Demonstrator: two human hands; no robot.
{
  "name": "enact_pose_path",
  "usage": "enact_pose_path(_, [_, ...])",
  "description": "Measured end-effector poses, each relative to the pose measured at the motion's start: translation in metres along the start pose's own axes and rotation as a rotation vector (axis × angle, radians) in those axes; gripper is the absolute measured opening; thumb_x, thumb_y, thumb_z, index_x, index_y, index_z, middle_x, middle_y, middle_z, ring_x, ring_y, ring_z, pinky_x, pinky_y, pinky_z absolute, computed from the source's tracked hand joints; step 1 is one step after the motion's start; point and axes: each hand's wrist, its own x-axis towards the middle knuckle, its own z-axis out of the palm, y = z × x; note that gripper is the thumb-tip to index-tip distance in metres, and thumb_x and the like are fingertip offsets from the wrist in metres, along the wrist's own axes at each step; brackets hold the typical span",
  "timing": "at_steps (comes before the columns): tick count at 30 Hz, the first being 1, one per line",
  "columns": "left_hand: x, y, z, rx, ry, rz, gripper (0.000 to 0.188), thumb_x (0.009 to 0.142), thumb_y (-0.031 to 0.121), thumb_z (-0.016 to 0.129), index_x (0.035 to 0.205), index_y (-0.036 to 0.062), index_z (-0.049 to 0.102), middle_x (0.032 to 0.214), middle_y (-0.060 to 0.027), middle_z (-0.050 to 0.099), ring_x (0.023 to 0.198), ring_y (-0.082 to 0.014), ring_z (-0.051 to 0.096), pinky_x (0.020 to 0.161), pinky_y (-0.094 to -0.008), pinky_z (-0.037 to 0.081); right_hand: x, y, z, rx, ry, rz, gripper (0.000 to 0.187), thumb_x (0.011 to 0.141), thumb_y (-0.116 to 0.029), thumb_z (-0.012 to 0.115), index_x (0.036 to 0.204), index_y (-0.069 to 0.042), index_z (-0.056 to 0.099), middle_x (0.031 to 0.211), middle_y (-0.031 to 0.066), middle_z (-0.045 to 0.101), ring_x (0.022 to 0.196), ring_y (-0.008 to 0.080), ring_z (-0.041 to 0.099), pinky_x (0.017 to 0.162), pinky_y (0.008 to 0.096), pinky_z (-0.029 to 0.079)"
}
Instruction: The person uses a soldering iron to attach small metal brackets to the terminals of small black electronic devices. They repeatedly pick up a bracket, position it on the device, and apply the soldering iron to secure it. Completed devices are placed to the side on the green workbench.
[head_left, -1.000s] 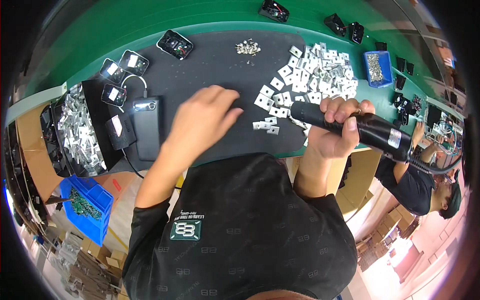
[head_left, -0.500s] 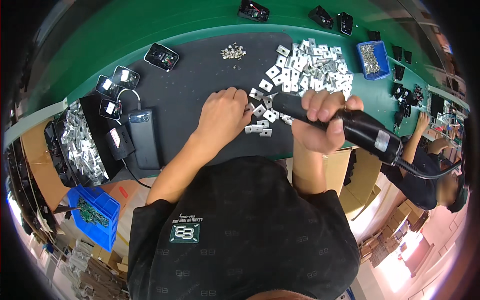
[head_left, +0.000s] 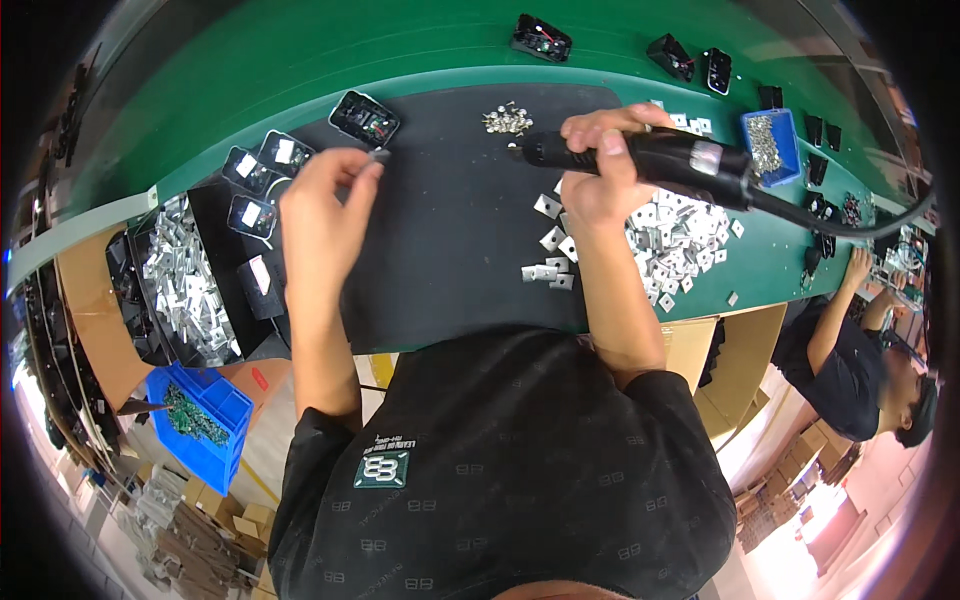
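Observation:
My left hand (head_left: 325, 215) pinches a small grey metal piece (head_left: 379, 155) between thumb and fingertips, just below an open black plastic housing (head_left: 364, 119) with wires inside. My right hand (head_left: 608, 170) grips a black electric screwdriver (head_left: 665, 158), held nearly level with its tip pointing left. A bright spot shows at that tip, close under a small pile of screws (head_left: 508, 119); whether it is a screw I cannot make out. Beneath my right forearm spreads a heap of square metal plates with holes (head_left: 680, 245), with several stray ones (head_left: 546, 271) to its left.
Several small black housings (head_left: 285, 152) stand at the left, beside a box of metal plates (head_left: 190, 290). A blue bin of green circuit boards (head_left: 200, 415) sits lower left. A blue tray of screws (head_left: 765, 145) stands at the right, where another person (head_left: 840, 350) works.
My left hand has moved from the loose plates up and left to the open housing, bringing a metal piece. My right hand has raised the screwdriver toward the screw pile.

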Motion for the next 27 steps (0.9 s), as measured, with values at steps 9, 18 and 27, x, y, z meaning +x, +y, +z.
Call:
enact_pose_path(9, [0.044, -0.034, 0.003, 0.308, 0.201, 0.112, 0.019, 0.075, 0.019, 0.077, 0.082, 0.0028, 0.070, 0.106, -0.0143, 0.066, 0.095, -0.0286, 0.063, 0.084, -0.0370, 0.047, 0.000, -0.051, -0.004, 0.213, -0.072, 0.086, 0.042, 0.084, -0.017, 0.066, 0.118, -0.012, 0.043, 0.072, 0.0041, 0.053, 0.061, 0.0174, 0.053, 0.064, 0.0367, 0.047])
enact_pose_path(18, [0.050, -0.036, 0.024, 0.458, 0.202, 0.025, 0.020, 0.077, 0.026, 0.074, 0.090, 0.0118, 0.070, 0.096, -0.0062, 0.070, 0.096, -0.0277, 0.062, 0.092, -0.0484, 0.033, -0.009, -0.066, -0.003, 0.178, -0.109, 0.112, 0.043, 0.082, -0.018, 0.068, 0.117, -0.013, 0.042, 0.070, 0.0019, 0.053, 0.061, 0.0168, 0.052, 0.064, 0.0360, 0.046])
enact_pose_path(27, [0.024, 0.003, 0.016, 0.438, -0.030, 0.237, 0.023, 0.078, 0.023, 0.071, 0.098, 0.0119, 0.069, 0.095, -0.0057, 0.069, 0.097, -0.0247, 0.061, 0.088, -0.0414, 0.037, -0.010, -0.080, 0.003, 0.206, -0.199, 0.120, 0.039, 0.083, -0.023, 0.065, 0.115, -0.016, 0.044, 0.072, -0.0014, 0.049, 0.060, 0.0111, 0.046, 0.060, 0.0288, 0.039])
